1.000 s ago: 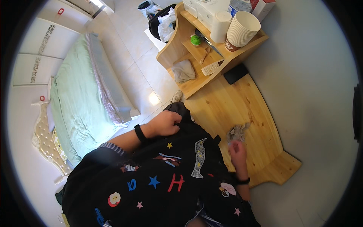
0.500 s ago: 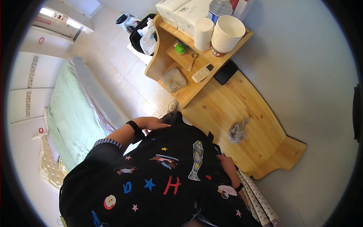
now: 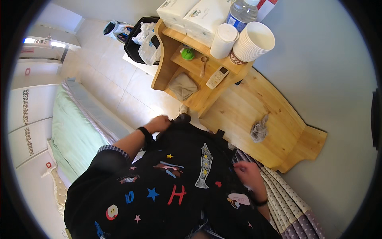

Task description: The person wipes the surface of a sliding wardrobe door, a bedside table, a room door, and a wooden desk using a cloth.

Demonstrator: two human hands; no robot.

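Note:
A black garment with colourful stars, letters and pictures hangs down my front and spreads across the middle of the view. At its far left edge, my left hand is closed on the cloth, with a dark band round the wrist. My right hand is at the garment's right edge beside a dotted curtain. Its fingers are curled and slightly blurred, and whether cloth lies between them is hidden.
A wooden desk with a crumpled grey cloth stands at the right. Its shelf holds a remote control, a folded cloth, a spoon, paper cups and a bottle. A bed is at the left.
My left hand has risen slightly off the garment's top and curled at its edge. My right hand has moved outward from the garment's side, and more of the curtain shows.

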